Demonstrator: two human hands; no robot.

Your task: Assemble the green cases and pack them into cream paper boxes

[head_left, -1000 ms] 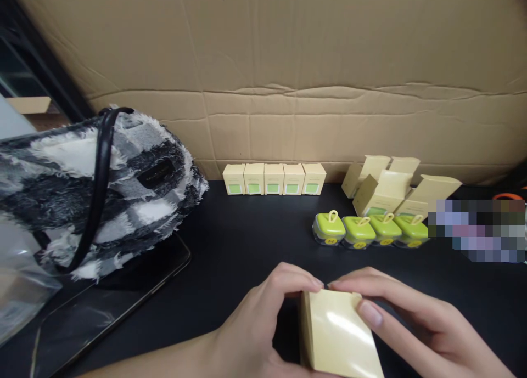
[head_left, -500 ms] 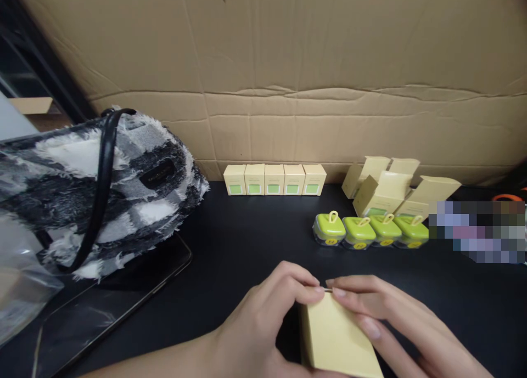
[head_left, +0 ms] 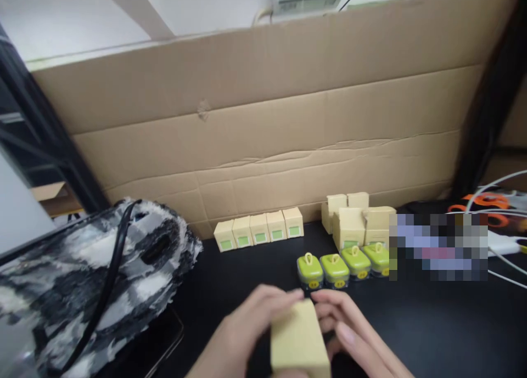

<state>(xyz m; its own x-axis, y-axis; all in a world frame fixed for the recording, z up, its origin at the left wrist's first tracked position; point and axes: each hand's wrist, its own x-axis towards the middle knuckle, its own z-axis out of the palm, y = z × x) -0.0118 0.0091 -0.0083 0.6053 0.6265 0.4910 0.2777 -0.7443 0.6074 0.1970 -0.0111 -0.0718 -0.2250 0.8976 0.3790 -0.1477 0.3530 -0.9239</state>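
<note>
Bag (head_left: pixel 90 279) left of boxes (head_left: pixel 259 231)

Two bare hands meet low in the view, both closed around a small pale yellow box (head_left: pixel 300 339), which serves as the landmark here. The left hand (head_left: pixel 247 328) comes in from the lower left of the box, its forearm angled up from the bottom edge, fingers curled over the box's far upper-left corner. The right hand (head_left: pixel 349 334) lies on the box's right side, fingers stretched toward its far top edge, thumb against the right face. The fingertips of both hands nearly touch just beyond the box's top. Both hands are slightly blurred.
</note>
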